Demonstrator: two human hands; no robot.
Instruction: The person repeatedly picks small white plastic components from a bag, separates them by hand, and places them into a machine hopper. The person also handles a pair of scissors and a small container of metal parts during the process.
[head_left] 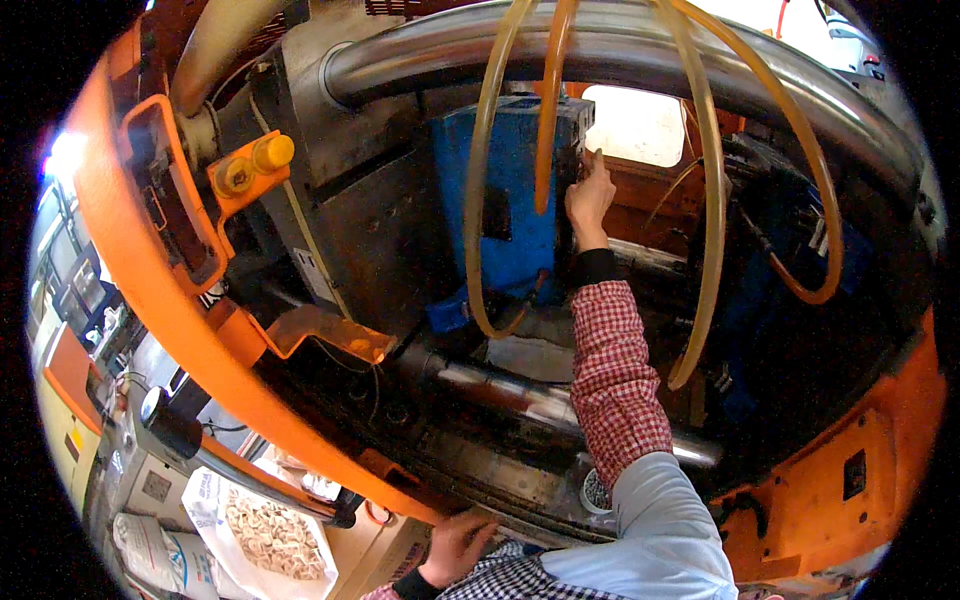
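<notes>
My right hand [590, 198] reaches deep into the machine, its arm in a red checked sleeve with a black cuff. The index finger is stretched upward and the other fingers are partly bent; I see nothing held. It is close beside the inner face of a blue metal mold block [455, 190]; whether it touches that face I cannot tell. My left hand [458, 548] is low at the front, by the machine's lower edge, with its fingers loosely extended and nothing visible in them.
Yellowish hoses [712, 200] hang around my right arm. Thick steel bars [450, 50] cross above and below. An orange frame [250, 390] curves along the left. A white bag of beige ring-like parts [275, 535] lies lower left; a small cup [596, 492] stands by my upper arm.
</notes>
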